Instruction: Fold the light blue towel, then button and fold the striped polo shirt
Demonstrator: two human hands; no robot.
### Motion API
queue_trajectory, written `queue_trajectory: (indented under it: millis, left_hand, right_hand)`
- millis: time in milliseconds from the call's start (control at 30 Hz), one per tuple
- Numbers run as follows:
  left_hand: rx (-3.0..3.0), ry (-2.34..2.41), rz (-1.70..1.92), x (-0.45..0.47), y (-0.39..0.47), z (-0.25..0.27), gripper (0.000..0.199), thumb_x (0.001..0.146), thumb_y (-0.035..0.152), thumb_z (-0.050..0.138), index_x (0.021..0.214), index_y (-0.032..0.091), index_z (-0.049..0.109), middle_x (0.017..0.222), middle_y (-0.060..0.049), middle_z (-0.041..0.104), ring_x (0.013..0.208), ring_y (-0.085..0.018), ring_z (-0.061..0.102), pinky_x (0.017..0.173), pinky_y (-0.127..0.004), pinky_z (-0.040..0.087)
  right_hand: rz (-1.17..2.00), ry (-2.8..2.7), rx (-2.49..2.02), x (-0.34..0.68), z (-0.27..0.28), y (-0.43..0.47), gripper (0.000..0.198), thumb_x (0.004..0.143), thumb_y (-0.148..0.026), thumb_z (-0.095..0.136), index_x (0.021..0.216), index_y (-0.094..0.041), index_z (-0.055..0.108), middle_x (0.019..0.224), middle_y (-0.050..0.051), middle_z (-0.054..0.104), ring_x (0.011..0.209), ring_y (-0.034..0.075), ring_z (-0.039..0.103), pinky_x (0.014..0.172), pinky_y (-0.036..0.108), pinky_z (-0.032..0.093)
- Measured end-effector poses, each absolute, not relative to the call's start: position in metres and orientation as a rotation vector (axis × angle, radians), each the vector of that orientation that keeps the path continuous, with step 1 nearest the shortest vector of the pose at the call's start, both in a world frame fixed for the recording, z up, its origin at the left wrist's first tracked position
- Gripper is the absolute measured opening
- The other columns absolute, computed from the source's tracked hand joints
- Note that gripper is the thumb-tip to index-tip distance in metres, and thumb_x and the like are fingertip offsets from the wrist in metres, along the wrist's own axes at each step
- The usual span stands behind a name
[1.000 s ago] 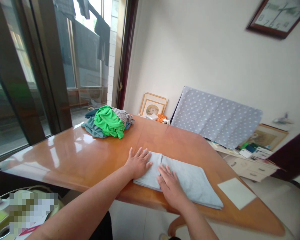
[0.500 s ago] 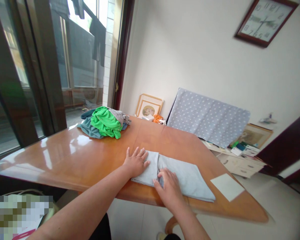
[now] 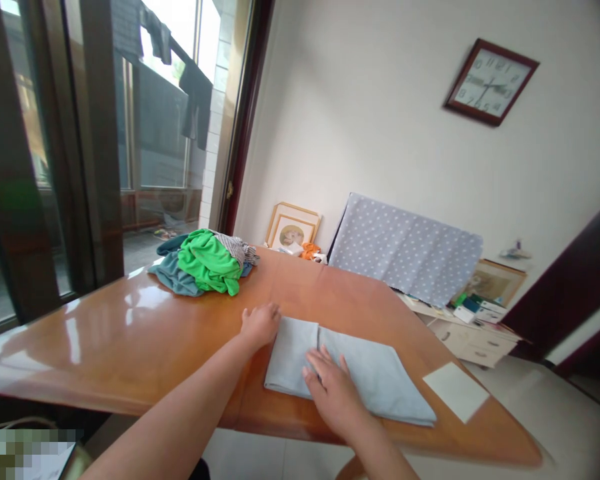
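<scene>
A folded light grey-blue garment (image 3: pixel 365 360) lies flat near the front edge of the wooden table, its left part doubled over along a seam line. My right hand (image 3: pixel 335 387) rests on it, fingers apart and stretched across that fold line, gripping nothing. At the garment's far left corner is my left hand (image 3: pixel 263 325), touching or just beside the edge. Its fingers bend downward, and their tips are partly hidden, so whether they pinch the cloth does not show.
A heap of clothes (image 3: pixel 207 263), bright green, blue-grey and striped, sits on the table (image 3: pixel 180 353) at the far left. A white square sheet (image 3: pixel 456 392) lies right of the garment. Behind stand a dotted cloth cover (image 3: pixel 405 250) and a low white cabinet (image 3: pixel 480 340).
My left hand has slid from flat on the garment's left part to its far left corner, its fingers now bent. My right hand has spread out over the fold. The view has tilted up slightly.
</scene>
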State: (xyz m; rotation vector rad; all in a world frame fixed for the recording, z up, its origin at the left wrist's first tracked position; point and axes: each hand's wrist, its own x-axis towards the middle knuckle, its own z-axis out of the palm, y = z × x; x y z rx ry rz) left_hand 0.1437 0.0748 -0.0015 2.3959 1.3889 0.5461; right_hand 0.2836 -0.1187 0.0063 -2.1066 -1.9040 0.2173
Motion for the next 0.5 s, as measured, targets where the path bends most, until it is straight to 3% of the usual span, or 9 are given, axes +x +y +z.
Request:
queue_trajectory:
  millis: [67, 167, 333, 500]
  left_hand:
    - [2.313, 1.472, 0.559, 0.146, 0.087, 0.003, 0.046, 0.1, 0.04, 0.024, 0.118, 0.028, 0.064, 0.125, -0.012, 0.07, 0.119, -0.03, 0.062, 0.099, -0.053, 0.043]
    - [2.229, 1.523, 0.566, 0.152, 0.098, 0.003, 0.044, 0.098, 0.039, 0.028, 0.113, 0.029, 0.067, 0.12, -0.01, 0.072, 0.114, -0.03, 0.064, 0.089, -0.046, 0.048]
    - [2.212, 1.481, 0.57, 0.157, 0.1, -0.005, 0.039, 0.094, 0.034, 0.036, 0.112, 0.03, 0.07, 0.119, -0.008, 0.073, 0.116, -0.031, 0.062, 0.093, -0.05, 0.045]
    - [2.266, 1.418, 0.555, 0.151, 0.104, -0.009, 0.037, 0.094, 0.03, 0.039, 0.117, 0.032, 0.068, 0.127, -0.005, 0.07, 0.122, -0.032, 0.058, 0.097, -0.053, 0.044]
  right_hand:
    - [0.16, -1.879, -2.102, 0.283, 0.014, -0.105, 0.053, 0.103, -0.042, 0.025, 0.145, -0.022, 0.05, 0.155, 0.006, 0.044, 0.149, 0.026, 0.028, 0.122, 0.055, 0.011]
    - [0.054, -1.861, -2.149, 0.28, 0.02, -0.078, 0.058, 0.104, -0.043, 0.02, 0.151, -0.016, 0.042, 0.157, 0.008, 0.039, 0.151, 0.025, 0.023, 0.123, 0.053, 0.01]
    - [0.019, -1.847, -2.333, 0.278, 0.008, -0.045, 0.067, 0.103, -0.049, 0.018, 0.156, -0.01, 0.03, 0.162, 0.01, 0.027, 0.153, 0.026, 0.013, 0.122, 0.055, 0.001]
    - [0.127, -1.808, -2.432, 0.281, -0.012, -0.042, 0.072, 0.102, -0.054, 0.012, 0.157, -0.011, 0.027, 0.163, 0.01, 0.024, 0.154, 0.026, 0.009, 0.121, 0.058, -0.001]
